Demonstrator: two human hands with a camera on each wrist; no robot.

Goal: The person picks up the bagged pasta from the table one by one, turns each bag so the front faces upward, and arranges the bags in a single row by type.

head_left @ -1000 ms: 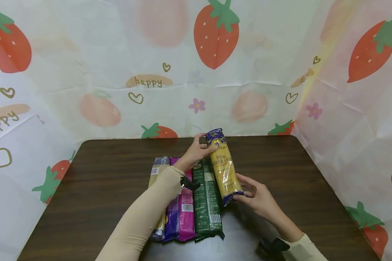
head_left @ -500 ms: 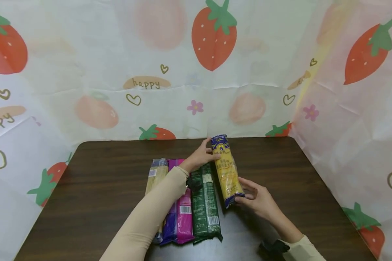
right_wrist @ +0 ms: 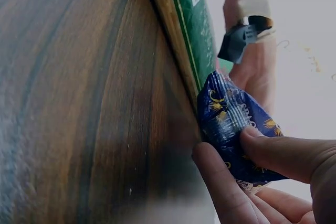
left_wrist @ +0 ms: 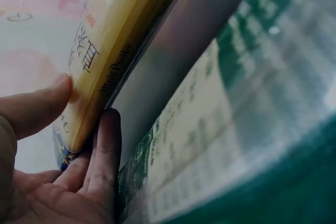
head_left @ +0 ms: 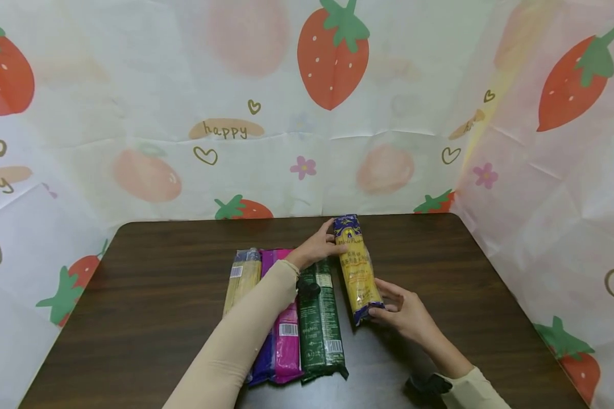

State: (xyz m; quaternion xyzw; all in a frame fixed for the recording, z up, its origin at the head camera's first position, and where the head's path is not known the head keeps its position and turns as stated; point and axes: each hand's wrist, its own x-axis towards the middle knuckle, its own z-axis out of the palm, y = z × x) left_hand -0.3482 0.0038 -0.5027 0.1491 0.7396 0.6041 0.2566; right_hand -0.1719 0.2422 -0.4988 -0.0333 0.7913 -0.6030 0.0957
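A yellow pack of spaghetti (head_left: 357, 267) with dark blue ends slants just right of a green spaghetti pack (head_left: 321, 324), held by both hands. My left hand (head_left: 318, 247) grips its far end, thumb on the printed face; in the left wrist view the fingers (left_wrist: 107, 145) reach underneath, between it and the green pack. At the near end my right hand (head_left: 406, 312) pinches the crimped blue wrapper (right_wrist: 226, 119) between thumb and fingers, low over the table in the right wrist view.
Left of the green pack lie a pink and purple pack (head_left: 288, 346) and a pale yellow pack (head_left: 243, 278), partly covered by the left sleeve (head_left: 235, 335). The dark wooden table (head_left: 148, 295) ends at a strawberry-printed curtain (head_left: 266, 165) behind and at the sides.
The far end of the yellow pack has come down and slightly right with my left hand. My right hand has kept its pinch almost in place. The head view has shifted a little.
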